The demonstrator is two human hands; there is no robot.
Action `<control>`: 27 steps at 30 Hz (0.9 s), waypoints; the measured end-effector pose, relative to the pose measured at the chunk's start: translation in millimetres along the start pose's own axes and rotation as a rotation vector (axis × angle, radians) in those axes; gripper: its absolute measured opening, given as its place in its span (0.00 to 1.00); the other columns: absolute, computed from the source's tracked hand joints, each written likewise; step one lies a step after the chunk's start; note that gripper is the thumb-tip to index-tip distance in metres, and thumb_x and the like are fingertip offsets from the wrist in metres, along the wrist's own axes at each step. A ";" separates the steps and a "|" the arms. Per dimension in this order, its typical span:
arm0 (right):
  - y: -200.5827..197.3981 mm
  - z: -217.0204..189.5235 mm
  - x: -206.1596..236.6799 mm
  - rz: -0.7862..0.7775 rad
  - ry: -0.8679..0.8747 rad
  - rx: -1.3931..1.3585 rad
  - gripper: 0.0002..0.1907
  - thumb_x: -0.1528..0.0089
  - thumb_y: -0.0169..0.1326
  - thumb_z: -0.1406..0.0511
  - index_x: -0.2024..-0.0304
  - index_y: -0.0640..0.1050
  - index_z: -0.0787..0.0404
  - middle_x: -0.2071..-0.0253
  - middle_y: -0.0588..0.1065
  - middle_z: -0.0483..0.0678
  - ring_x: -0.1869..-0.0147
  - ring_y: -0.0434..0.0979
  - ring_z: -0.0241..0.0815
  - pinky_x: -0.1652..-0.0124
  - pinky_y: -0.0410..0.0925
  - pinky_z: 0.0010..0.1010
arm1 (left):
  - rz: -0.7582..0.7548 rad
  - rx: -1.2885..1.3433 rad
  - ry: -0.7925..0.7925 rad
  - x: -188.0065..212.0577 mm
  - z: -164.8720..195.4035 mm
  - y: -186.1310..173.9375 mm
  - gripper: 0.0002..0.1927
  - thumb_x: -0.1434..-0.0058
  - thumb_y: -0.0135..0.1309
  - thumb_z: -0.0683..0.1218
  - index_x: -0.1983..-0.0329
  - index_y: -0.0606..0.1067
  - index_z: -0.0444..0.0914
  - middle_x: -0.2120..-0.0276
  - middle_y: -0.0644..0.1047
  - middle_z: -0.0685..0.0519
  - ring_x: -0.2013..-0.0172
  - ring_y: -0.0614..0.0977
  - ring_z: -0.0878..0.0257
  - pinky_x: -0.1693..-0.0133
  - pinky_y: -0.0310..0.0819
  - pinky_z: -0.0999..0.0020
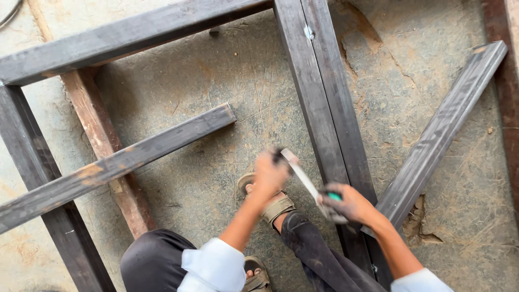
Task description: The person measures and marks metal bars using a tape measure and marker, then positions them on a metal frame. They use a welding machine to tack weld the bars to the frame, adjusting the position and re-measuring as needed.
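Long pale flat blade tool with green handle — just left of doubled dark steel square tube; right hand clenched on handle, left hand pinching tip. Filing stroke seemingly underway — next needs blade laid square on tube.

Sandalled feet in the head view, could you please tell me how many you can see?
2. One sandalled foot is on the floor below the left hand; the other sandalled foot is at the bottom edge, partly cut off.
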State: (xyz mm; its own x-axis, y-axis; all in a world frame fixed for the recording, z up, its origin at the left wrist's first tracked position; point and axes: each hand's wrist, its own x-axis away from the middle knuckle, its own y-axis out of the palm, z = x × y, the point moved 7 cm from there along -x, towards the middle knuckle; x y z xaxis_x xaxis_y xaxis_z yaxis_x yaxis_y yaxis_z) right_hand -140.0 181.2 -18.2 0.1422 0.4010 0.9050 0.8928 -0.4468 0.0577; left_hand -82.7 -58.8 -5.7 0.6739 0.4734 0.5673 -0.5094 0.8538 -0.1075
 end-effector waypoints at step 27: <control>41.7 -10.7 53.9 0.729 -0.541 1.000 0.14 0.42 0.57 0.57 0.55 0.84 0.49 0.56 0.78 0.47 0.59 0.80 0.51 0.63 0.72 0.38 | 0.136 -0.267 0.102 -28.7 -25.3 50.3 0.20 0.33 0.49 0.58 0.64 0.79 0.37 0.74 0.78 0.36 0.70 0.81 0.38 0.64 0.75 0.46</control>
State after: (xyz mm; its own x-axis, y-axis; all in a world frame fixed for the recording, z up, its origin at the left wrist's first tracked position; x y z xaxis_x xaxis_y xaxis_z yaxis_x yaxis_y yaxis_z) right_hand -99.7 175.6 37.5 0.6558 0.6902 0.3058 0.4358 -0.0154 -0.8999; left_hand -114.2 -24.0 -48.0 0.6664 0.5949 0.4495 -0.4492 0.8015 -0.3948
